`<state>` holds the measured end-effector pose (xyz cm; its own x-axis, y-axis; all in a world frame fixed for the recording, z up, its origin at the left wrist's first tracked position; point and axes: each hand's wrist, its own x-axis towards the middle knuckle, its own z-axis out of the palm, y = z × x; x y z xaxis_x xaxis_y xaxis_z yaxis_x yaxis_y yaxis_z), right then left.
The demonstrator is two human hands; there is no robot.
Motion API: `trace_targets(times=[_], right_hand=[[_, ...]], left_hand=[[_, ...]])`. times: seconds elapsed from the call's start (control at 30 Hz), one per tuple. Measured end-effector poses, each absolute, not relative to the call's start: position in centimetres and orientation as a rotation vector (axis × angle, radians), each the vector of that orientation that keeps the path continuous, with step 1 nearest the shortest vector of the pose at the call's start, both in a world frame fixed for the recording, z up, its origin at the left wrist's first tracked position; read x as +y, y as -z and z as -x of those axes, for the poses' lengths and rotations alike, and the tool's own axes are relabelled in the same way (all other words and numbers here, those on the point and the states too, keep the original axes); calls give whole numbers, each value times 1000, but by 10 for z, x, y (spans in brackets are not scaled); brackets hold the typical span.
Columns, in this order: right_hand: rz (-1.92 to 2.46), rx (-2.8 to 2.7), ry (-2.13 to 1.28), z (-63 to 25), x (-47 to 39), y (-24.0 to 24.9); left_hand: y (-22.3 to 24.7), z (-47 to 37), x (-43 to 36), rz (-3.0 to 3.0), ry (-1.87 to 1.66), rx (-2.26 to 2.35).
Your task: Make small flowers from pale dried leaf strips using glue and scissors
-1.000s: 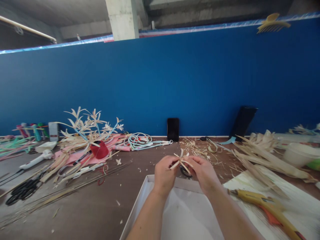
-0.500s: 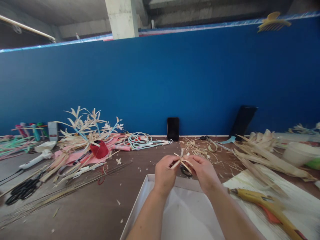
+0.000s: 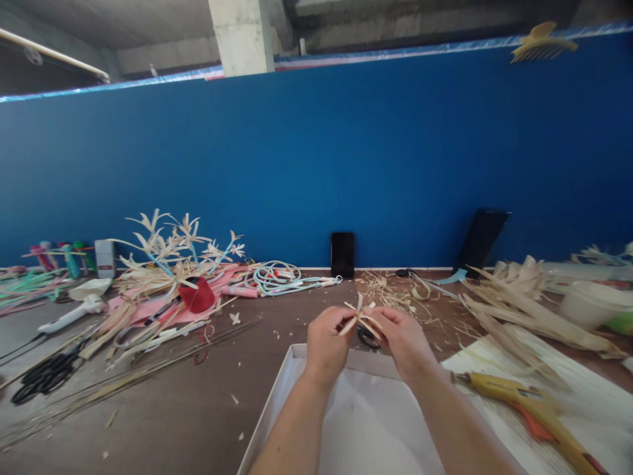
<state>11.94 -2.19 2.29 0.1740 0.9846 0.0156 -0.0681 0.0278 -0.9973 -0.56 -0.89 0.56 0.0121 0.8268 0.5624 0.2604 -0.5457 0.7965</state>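
Observation:
Between my two hands is a small corn-husk flower (image 3: 360, 318) with narrow pale petals spread out like a star. My left hand (image 3: 328, 343) pinches it from the left, its fingertips partly hidden behind the knuckles. From the right, my right hand (image 3: 401, 335) grips a petal between thumb and forefinger. Both hands are above the far rim of a shallow white box (image 3: 368, 364). A dark round object (image 3: 367, 337), perhaps a roll of tape, shows just under the flower.
A yellow glue gun (image 3: 524, 399) lies on paper at right, beside dried husks (image 3: 539, 310). A phone (image 3: 342, 255) leans on the blue partition (image 3: 316, 158). At left are husk flowers on stems (image 3: 182, 247), a red roll (image 3: 196, 295), black scissors (image 3: 49, 373) and thin sticks (image 3: 123, 379).

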Motion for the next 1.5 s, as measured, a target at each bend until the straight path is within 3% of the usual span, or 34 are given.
trace_targets(times=[0.33, 0.97, 1.5], right_hand=[[1036, -1018, -1118, -123, -19, -18], [1096, -994, -1127, -121, -22, -20], [1362, -1413, -695, -125, -26, -27]], left_hand=[[-4, 5, -8, -1766, -1568, 1118], [-3, 5, -8, -1842, -1561, 1108], [-4, 6, -9, -1927, -1488, 1157]])
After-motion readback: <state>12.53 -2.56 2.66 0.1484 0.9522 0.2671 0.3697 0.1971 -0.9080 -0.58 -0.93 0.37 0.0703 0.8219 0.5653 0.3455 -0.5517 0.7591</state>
